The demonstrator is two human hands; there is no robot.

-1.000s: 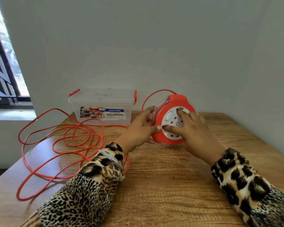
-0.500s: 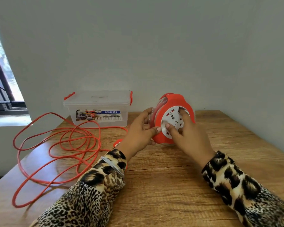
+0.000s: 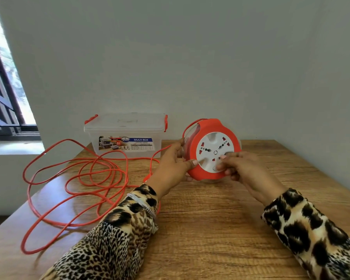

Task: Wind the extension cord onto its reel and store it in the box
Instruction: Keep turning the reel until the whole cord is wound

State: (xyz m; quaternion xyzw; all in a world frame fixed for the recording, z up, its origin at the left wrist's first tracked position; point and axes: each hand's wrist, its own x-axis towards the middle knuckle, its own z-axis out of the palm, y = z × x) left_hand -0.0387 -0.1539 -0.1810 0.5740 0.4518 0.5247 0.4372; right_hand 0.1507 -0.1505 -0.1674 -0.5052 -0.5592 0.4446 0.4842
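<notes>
Both hands on the reel, cord loose on the desk

The left hand (image 3: 173,164) grips the upright reel (image 3: 211,150) by its rim; the right hand (image 3: 243,168) presses curled fingers on its white face. Cord (image 3: 75,178) sprawls left of the left hand, box (image 3: 125,136) beyond it.

I see soft, even daylight from the overexposed window (image 3: 6,81) at left. Faint shadows fall beneath the cord (image 3: 73,178). Wide-angle bending warps the edges; the right hand (image 3: 242,168) is slightly motion-blurred.
</notes>
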